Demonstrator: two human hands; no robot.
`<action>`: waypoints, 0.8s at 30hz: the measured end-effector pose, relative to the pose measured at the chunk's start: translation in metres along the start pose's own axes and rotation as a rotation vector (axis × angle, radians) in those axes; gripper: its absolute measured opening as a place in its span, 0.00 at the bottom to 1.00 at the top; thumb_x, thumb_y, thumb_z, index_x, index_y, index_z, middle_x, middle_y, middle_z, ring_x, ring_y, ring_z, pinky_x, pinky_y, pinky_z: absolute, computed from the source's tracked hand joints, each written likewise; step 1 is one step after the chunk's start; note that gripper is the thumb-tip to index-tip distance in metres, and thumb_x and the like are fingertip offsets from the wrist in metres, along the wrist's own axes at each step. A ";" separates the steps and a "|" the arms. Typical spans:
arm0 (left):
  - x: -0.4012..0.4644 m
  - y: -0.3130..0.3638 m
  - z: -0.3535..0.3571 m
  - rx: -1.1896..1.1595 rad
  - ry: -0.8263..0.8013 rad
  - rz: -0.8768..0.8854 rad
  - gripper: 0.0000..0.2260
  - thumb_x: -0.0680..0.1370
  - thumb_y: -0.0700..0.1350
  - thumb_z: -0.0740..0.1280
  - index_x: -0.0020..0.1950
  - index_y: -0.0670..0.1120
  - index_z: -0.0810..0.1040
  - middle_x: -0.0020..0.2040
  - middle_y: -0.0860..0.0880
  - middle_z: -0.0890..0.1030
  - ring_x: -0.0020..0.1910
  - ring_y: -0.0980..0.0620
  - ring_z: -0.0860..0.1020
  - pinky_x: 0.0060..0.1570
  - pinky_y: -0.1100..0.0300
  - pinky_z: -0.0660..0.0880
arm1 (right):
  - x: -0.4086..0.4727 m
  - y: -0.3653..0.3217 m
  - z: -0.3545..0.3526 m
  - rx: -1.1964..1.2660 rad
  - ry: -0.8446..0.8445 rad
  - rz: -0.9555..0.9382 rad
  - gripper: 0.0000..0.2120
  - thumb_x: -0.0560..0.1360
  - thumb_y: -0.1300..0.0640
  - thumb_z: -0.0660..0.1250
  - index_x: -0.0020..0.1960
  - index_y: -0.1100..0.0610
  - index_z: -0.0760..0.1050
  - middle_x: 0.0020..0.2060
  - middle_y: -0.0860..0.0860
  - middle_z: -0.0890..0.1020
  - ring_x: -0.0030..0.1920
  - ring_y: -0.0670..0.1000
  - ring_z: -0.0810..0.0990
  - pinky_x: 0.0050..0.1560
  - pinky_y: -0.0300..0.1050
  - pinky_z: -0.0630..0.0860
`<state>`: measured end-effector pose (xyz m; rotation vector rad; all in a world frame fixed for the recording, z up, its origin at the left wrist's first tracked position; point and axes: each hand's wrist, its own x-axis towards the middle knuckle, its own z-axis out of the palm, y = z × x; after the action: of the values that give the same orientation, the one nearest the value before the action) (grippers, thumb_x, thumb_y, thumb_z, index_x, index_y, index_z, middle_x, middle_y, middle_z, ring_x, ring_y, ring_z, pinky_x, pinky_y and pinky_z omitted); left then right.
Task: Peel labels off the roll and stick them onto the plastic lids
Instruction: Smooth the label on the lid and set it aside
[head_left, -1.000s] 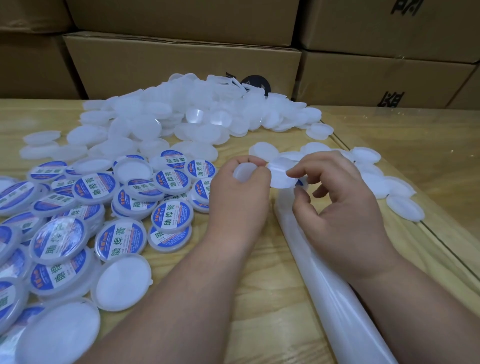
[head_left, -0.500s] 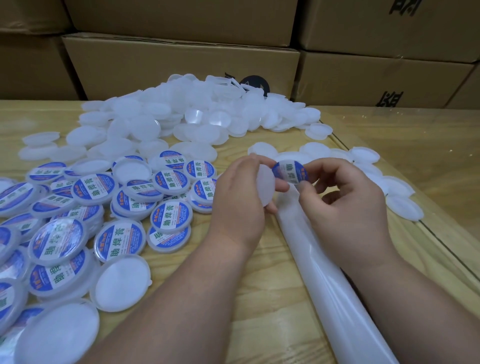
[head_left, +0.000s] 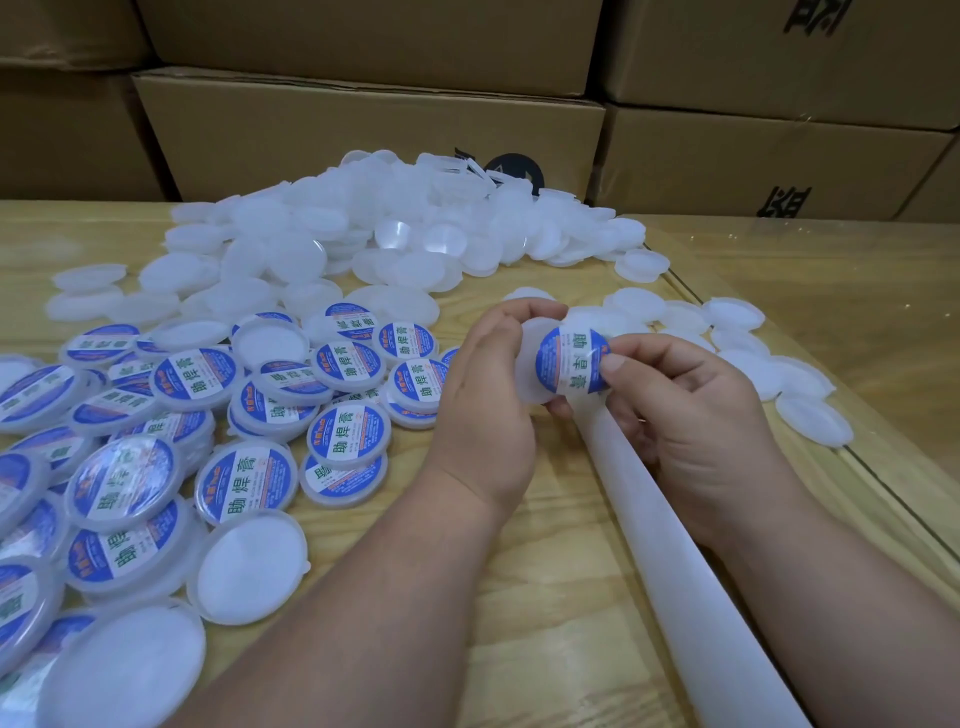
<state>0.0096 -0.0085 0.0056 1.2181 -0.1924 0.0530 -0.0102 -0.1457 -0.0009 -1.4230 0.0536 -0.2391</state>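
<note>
My left hand (head_left: 488, 395) grips a plain white plastic lid (head_left: 529, 364) upright above the table. My right hand (head_left: 691, 410) pinches a round blue-and-white label (head_left: 569, 361) by its right edge and holds it against the lid's face. A long white strip of label backing (head_left: 675, 561) runs from under my hands toward the lower right. Labelled lids (head_left: 208, 415) lie scattered at the left, and a heap of blank white lids (head_left: 395, 228) sits at the back.
Several blank lids (head_left: 779, 374) lie to the right of my hands near the glass edge (head_left: 883, 483) of the wooden table (head_left: 545, 597). Stacked cardboard boxes (head_left: 363, 130) wall off the back.
My right hand peeled a label off the strip and brought it left onto the lid. My left hand turned the lid to face the label.
</note>
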 end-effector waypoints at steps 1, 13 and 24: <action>0.000 -0.001 0.000 -0.005 -0.022 -0.005 0.18 0.85 0.41 0.49 0.50 0.46 0.79 0.43 0.42 0.80 0.30 0.53 0.75 0.23 0.68 0.67 | 0.000 0.002 0.000 -0.022 0.007 -0.008 0.10 0.77 0.62 0.73 0.41 0.50 0.85 0.26 0.49 0.77 0.26 0.47 0.74 0.29 0.37 0.70; 0.001 -0.001 0.001 0.034 -0.053 -0.037 0.14 0.79 0.37 0.54 0.51 0.47 0.78 0.38 0.49 0.82 0.28 0.57 0.76 0.22 0.69 0.67 | 0.000 0.006 0.002 -0.005 0.004 -0.025 0.11 0.70 0.59 0.76 0.51 0.57 0.81 0.43 0.60 0.87 0.47 0.62 0.88 0.56 0.56 0.83; 0.000 0.003 0.003 0.070 -0.014 -0.075 0.15 0.79 0.36 0.56 0.50 0.50 0.80 0.43 0.47 0.81 0.29 0.58 0.77 0.23 0.69 0.68 | 0.000 0.004 0.003 0.018 0.015 -0.004 0.07 0.75 0.64 0.74 0.51 0.57 0.79 0.41 0.56 0.88 0.38 0.53 0.87 0.39 0.42 0.81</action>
<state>0.0085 -0.0106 0.0091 1.2949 -0.1580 -0.0138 -0.0096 -0.1425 -0.0044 -1.4037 0.0610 -0.2528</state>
